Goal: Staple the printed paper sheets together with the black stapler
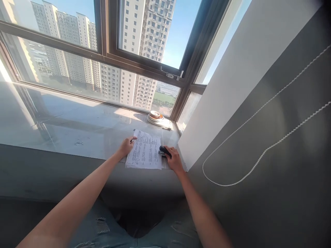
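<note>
Printed sheets of paper (145, 151) lie in a loose stack on the sill, their lower edge reaching over its front. My left hand (125, 147) is closed at the left edge of the sheets, fingertips on the paper. A small dark object (132, 140) shows by those fingers; its kind is too small to make out. On the other side, my right hand (176, 160) is wrapped round a black stapler (165, 151). The stapler's front end meets the right edge of the sheets.
Behind the sheets, a stack of round plate-like things (156, 119) stands near the window corner, with a small dark item (167, 128) beside it. Small dark bits (79, 142) lie on the tiled sill (95, 129) at left. A white bead chain (248, 175) hangs at right by the wall.
</note>
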Available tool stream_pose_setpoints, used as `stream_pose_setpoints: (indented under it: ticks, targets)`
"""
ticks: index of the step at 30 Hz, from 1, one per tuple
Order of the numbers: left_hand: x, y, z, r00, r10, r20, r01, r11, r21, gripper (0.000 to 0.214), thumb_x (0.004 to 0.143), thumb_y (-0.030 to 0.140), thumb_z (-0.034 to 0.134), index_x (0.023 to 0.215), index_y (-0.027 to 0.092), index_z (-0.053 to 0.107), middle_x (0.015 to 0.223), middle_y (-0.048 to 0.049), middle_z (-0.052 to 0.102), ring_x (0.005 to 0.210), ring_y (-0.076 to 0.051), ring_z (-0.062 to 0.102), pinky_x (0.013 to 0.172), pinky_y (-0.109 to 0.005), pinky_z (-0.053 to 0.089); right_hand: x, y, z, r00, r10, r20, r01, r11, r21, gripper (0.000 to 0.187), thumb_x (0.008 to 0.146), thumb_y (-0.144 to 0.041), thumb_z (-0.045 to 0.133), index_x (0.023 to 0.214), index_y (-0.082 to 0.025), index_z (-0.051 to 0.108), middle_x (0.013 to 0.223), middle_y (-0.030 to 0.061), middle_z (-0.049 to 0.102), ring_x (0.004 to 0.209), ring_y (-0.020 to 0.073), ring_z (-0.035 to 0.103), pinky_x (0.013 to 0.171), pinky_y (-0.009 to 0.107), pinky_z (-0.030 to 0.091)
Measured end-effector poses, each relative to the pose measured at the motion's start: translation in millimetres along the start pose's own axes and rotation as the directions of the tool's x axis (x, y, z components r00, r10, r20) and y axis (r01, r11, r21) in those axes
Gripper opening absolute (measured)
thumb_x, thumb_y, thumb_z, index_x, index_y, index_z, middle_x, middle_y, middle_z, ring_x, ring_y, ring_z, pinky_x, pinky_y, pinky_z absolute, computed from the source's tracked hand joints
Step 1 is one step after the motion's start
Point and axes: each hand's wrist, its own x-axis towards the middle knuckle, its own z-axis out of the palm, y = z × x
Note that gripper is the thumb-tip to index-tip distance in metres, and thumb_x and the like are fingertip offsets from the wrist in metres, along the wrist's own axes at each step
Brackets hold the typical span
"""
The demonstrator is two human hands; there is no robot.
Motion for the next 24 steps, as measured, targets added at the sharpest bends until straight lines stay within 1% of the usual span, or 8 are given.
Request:
stream_pose_setpoints:
  ticks: [2, 5, 8, 11, 15, 19, 21, 24]
  targets:
    - [0, 2, -0.1, 1.000, -0.007, -0.008, 0.007, 1.000, -0.003, 0.045, 0.088, 0.020, 0.047, 0.124, 0.012, 0.072, 0.123, -0.0142, 0.074, 0.102, -0.027, 0.070, 0.094, -0.034, 0.054, -1, -1, -1, 1.000, 0.024, -0.004, -0.024, 0.999, -0.032, 0.052, 0.100, -0.022, 0.049, 0.151, -0.031, 0.052, 0.126, 0.0070, 0.065, 0.114, 0.0266, 0.058, 0.100, 0.042, 0.052]
    - [0, 4, -0.6, 1.000, -0.006, -0.011, 0.006, 1.000, -0.011, 0.043, 0.086, 0.021, 0.050, 0.122, 0.014, 0.073, 0.121, -0.0128, 0.075, 0.100, -0.026, 0.069, 0.094, -0.034, 0.053, -3, -10, -6, 1.000, 0.003, 0.029, 0.001, 0.991, -0.131, 0.057, 0.101, -0.024, 0.048, 0.157, -0.032, 0.043, 0.140, 0.0087, 0.060, 0.124, 0.0298, 0.054, 0.105, 0.047, 0.048]
    - [-1, 4, -1.2, 1.000, -0.011, -0.006, 0.011, 1.000, 0.012, 0.043, 0.085, 0.022, 0.052, 0.122, 0.014, 0.073, 0.114, -0.0121, 0.076, 0.095, -0.026, 0.069, 0.093, -0.034, 0.053, -4, -22, -9, 0.992, -0.084, 0.097, 0.105, 0.964, -0.242, 0.060, 0.102, -0.019, 0.042, 0.160, -0.033, 0.038, 0.151, 0.0080, 0.054, 0.138, 0.0312, 0.045, 0.117, 0.057, 0.034]
    - [-2, 5, -1.3, 1.000, -0.022, 0.007, 0.021, 0.999, 0.042, 0.042, 0.087, 0.022, 0.053, 0.123, 0.013, 0.073, 0.105, -0.0120, 0.076, 0.092, -0.026, 0.069, 0.089, -0.034, 0.054, -3, -31, -8, 0.984, -0.102, 0.148, 0.144, 0.942, -0.304, 0.064, 0.098, -0.006, 0.035, 0.154, -0.034, 0.047, 0.148, 0.0064, 0.059, 0.138, 0.0291, 0.046, 0.120, 0.062, 0.022]
    - [-4, 7, 0.2, 1.000, -0.011, 0.017, 0.010, 0.999, 0.031, 0.040, 0.091, 0.018, 0.051, 0.124, 0.013, 0.072, 0.117, -0.0142, 0.074, 0.095, -0.026, 0.070, 0.088, -0.033, 0.055, 3, -36, -4, 0.974, -0.078, 0.211, 0.147, 0.930, -0.337, 0.067, 0.090, 0.000, 0.037, 0.146, -0.032, 0.056, 0.144, 0.0066, 0.063, 0.134, 0.0303, 0.049, 0.118, 0.067, 0.017]
    - [-4, 9, 1.3, 1.000, -0.002, 0.007, 0.001, 0.998, 0.062, 0.041, 0.091, 0.008, 0.047, 0.123, 0.011, 0.072, 0.122, -0.0146, 0.073, 0.107, -0.027, 0.069, 0.099, -0.035, 0.052, 5, -36, -2, 0.974, -0.078, 0.212, 0.139, 0.947, -0.289, 0.065, 0.090, -0.001, 0.037, 0.143, -0.032, 0.058, 0.142, 0.0061, 0.064, 0.130, 0.0283, 0.052, 0.115, 0.059, 0.025]
    - [-4, 9, 1.3, 1.000, 0.002, 0.007, -0.003, 0.998, 0.070, 0.042, 0.090, 0.007, 0.046, 0.123, 0.010, 0.072, 0.122, -0.0149, 0.073, 0.109, -0.027, 0.069, 0.102, -0.035, 0.051, 4, -32, -1, 0.990, -0.044, 0.134, 0.076, 0.967, -0.243, 0.064, 0.092, -0.004, 0.036, 0.147, -0.031, 0.054, 0.141, 0.0071, 0.063, 0.128, 0.0271, 0.053, 0.110, 0.051, 0.034]
    - [-2, 6, 1.7, 1.000, -0.001, 0.005, 0.001, 0.998, 0.062, 0.041, 0.091, 0.008, 0.048, 0.124, 0.013, 0.072, 0.125, -0.0134, 0.073, 0.108, -0.027, 0.070, 0.102, -0.035, 0.051, 2, -21, 2, 0.994, 0.106, -0.034, -0.110, 0.979, -0.173, 0.062, 0.093, -0.010, 0.039, 0.150, -0.030, 0.051, 0.135, 0.0088, 0.063, 0.124, 0.0277, 0.054, 0.099, 0.043, 0.042]
